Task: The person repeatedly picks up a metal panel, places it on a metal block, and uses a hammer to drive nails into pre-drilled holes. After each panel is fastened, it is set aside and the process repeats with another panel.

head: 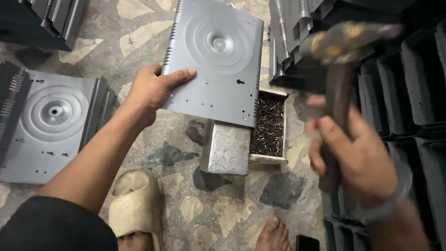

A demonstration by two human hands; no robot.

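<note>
The left hand (151,90) grips the grey metal panel (216,60) by its left edge, resting it on the metal block (226,148). Right of the block, the right hand (357,162) clenches a raised hammer (341,69).

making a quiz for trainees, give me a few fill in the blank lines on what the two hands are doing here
1. The left hand holds a grey metal panel by its ____ edge.
2. The right hand holds a ____, blurred by motion.
3. The panel's lower edge sits over a metal block beside an open box of small dark ____.

Missing words: left; hammer; rivets
</note>
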